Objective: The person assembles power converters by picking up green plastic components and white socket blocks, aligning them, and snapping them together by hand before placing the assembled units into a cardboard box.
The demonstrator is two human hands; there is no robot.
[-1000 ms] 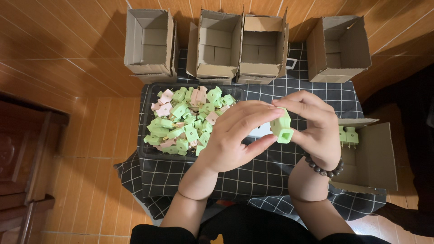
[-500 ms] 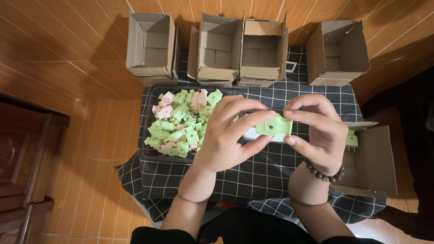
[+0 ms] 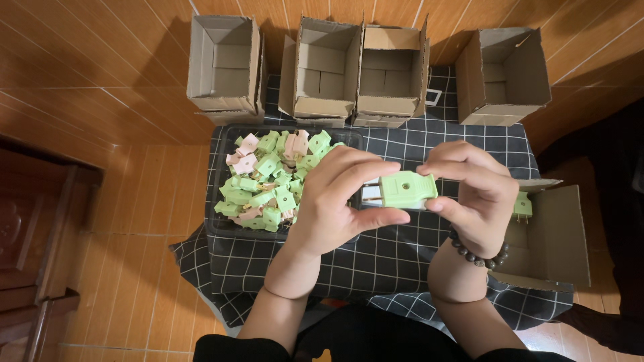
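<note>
**Green plug held between two hands above a checked cloth**

Both hands grip one pale green plastic plug (image 3: 404, 190), held lying sideways just above the cloth. The left hand (image 3: 332, 201) curls around its pronged end, thumb below and fingers above, so the metal prongs are partly hidden. The right hand (image 3: 473, 194) pinches the blocky, smooth-sided body from the other end, fingers bent over the top; a dark beaded bracelet (image 3: 477, 256) circles that wrist.

Just left of the hands sits a black tray (image 3: 218, 224) heaped with small green and pink plugs (image 3: 268, 184), angular and matte. The tray rests on a black cloth with a thin white grid (image 3: 402, 258), which is rumpled at its near edge.

Four open cardboard boxes (image 3: 225, 64) stand in a row along the far side. A fifth box (image 3: 553, 234) lies to the right, with a green plug (image 3: 522, 205) inside. The floor (image 3: 100, 121) is glossy orange-brown tile.
</note>
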